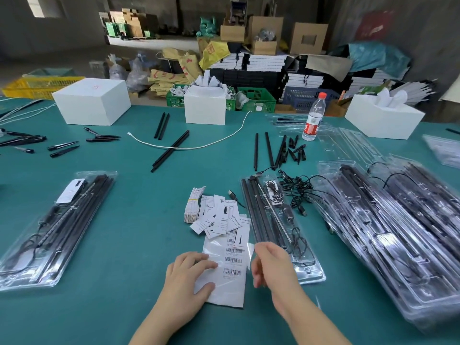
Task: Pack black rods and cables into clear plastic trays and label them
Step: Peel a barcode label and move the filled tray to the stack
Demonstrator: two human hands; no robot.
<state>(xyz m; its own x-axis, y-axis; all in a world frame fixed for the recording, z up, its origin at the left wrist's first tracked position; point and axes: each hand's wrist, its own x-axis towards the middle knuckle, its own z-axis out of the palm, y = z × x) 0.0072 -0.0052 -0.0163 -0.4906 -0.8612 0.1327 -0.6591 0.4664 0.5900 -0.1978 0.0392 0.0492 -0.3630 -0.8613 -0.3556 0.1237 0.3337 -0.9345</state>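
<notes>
A sheet of barcode labels (230, 272) lies on the green table in front of me. My left hand (191, 277) presses flat on its left half. My right hand (270, 263) hovers at the sheet's right edge, blurred, fingers curled and pinching a label off it. Beside the right hand lies a clear plastic tray (278, 225) packed with black rods and a cable. A labelled packed tray (56, 230) lies at the left. A stack of packed trays (388, 235) fills the right.
Loose paper cards (216, 215) lie above the sheet. A tangle of black cables (296, 192), loose black rods (171, 150), black spikes (296, 151), a water bottle (314, 118), a white cable (199, 145) and white boxes (92, 103) sit farther back.
</notes>
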